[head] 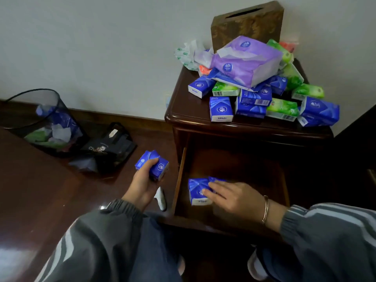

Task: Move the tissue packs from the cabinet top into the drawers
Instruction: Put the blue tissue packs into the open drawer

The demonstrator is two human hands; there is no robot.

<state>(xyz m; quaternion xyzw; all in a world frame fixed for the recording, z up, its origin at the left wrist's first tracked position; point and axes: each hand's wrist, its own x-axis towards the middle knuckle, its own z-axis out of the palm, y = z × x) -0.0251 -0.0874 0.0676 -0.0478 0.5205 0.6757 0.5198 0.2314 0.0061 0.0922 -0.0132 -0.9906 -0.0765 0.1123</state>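
Single head-worn view, looking forward and down, close over open drawer [230, 192], cabinet top [189, 106] beyond

The dark wooden cabinet [183, 110] bears a heap of blue, green and purple tissue packs [254, 98] on its top, with a brown tissue box [244, 23] behind them. Blue packs [196, 188] lie in the cabinet's open drawer [180, 180]. On the floor [40, 190] left of the cabinet stand a mesh bin [40, 119] and a black bag [109, 147].

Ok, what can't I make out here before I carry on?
Head view only.
Packs under the purple pack: covered, count unknown.
Rear of the drawer: dark shadow below the cabinet top.
The blue packs there: partly under the right hand.
The held packs: the left hand hides how many.
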